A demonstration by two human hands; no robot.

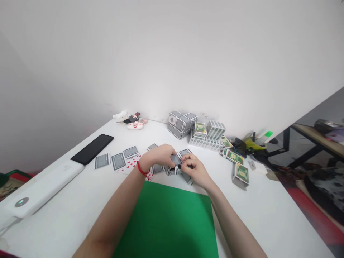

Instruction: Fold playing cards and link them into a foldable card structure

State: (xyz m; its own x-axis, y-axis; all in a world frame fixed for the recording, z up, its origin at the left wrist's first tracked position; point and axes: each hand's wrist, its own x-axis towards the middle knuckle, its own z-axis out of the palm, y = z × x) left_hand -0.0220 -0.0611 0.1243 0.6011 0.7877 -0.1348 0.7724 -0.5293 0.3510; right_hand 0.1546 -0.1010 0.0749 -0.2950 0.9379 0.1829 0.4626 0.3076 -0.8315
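My left hand [158, 156] and my right hand [195, 170] meet over the white table [268, 215], just beyond a green mat [169, 222]. Both are closed on a small folded piece made of grey-backed playing cards [176, 160], the fingers pinching it from either side. A red band circles my left wrist. More grey-backed cards [118, 161] lie flat in a row to the left, with a red-pipped card face up among them. Other folded card pieces lie under and around my hands.
A cube built from cards [182, 123] stands at the back by the wall, with stacked card boxes [212, 133] beside it. Green card boxes [241, 173] lie right. A black phone [92, 148] and white power bank [43, 188] lie left. Keys and a pink trinket [135, 124] rest behind.
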